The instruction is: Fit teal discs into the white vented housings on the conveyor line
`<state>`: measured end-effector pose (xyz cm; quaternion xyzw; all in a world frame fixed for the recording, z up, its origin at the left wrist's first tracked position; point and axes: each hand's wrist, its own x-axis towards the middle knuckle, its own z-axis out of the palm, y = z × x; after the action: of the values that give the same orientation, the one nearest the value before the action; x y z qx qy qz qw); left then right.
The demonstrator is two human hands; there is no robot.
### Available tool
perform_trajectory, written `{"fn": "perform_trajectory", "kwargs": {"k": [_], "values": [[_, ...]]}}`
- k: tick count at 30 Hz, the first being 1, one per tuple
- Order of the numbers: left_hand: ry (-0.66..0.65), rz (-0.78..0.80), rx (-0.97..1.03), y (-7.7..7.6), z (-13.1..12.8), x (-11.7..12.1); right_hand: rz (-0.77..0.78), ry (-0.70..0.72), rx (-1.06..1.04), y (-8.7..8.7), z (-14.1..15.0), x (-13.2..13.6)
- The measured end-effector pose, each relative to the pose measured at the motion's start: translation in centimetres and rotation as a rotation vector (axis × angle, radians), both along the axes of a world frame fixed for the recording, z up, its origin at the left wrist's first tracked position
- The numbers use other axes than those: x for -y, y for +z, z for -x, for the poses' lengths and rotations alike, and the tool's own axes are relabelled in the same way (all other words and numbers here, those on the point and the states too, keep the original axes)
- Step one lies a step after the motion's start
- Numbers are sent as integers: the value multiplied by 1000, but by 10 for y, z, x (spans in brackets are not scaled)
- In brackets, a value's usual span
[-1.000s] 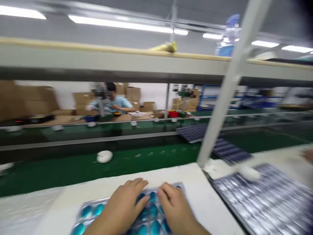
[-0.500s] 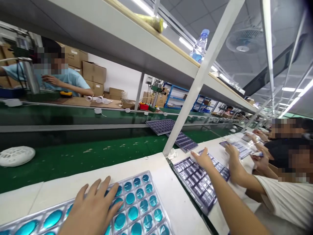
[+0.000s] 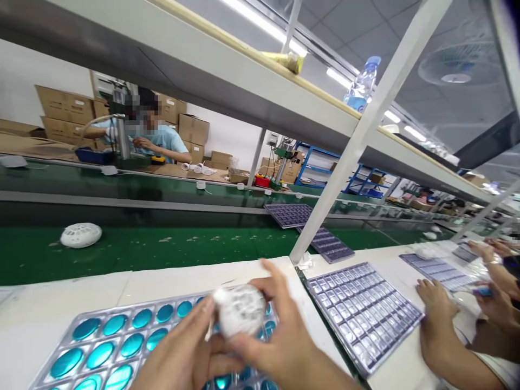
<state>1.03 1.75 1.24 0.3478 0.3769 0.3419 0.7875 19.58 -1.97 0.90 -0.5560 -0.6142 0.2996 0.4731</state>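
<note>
Both my hands are around a round white plastic housing with a perforated top (image 3: 239, 310), blurred by motion. My left hand (image 3: 182, 344) grips its left side, fingers curled beneath it. My right hand (image 3: 284, 325) has its thumb on the near side and fingers on the far right side. Below them lies a clear plastic tray (image 3: 77, 320) with rows of shiny blue-green discs (image 3: 100, 355), partly hidden by my hands. To the right is a tray with a dark grid of pockets (image 3: 365, 317), lying flat on the white worktop.
A similar white perforated housing (image 3: 81, 235) sits on the green conveyor belt (image 3: 162, 252). Dark trays (image 3: 327, 244) overlap the belt's near edge beside a white post (image 3: 337, 179). A shelf (image 3: 244, 86) runs overhead. A co-worker's hand (image 3: 436, 298) rests at the right.
My right hand has come back from the tray on the right and now holds the white housing. My left hand has left the disc tray to grip it too. The view has turned left.
</note>
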Motion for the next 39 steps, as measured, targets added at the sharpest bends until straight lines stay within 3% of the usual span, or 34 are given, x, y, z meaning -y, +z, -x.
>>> {"fn": "perform_trajectory", "kwargs": {"k": [3, 5, 9, 14, 18, 22, 26, 28, 33, 39], "values": [[368, 131, 58, 2, 1, -5, -13, 65, 251, 1, 19, -26], [497, 110, -4, 3, 11, -12, 13, 59, 444, 2, 10, -42], [514, 87, 7, -3, 25, -21, 166, 152, 706, -7, -8, -52], [449, 120, 8, -10, 19, -19, 317, 77, 869, -26, 7, -49], [418, 126, -25, -11, 12, -15, 353, 86, 802, -26, 9, -52], [362, 59, 4, -11, 9, -10, 334, 189, 604, -13, -1, -46], [323, -40, -56, -9, 9, -5, 303, 357, -38, -1, -2, -26], [294, -116, -96, -8, 9, -2, 243, 357, -187, -1, 3, -17], [298, -216, -138, -15, 9, 2, 50, 246, 187, -14, 17, -12], [287, -226, -161, -20, 9, 1, -43, 201, 250, -24, 21, -16]]}}
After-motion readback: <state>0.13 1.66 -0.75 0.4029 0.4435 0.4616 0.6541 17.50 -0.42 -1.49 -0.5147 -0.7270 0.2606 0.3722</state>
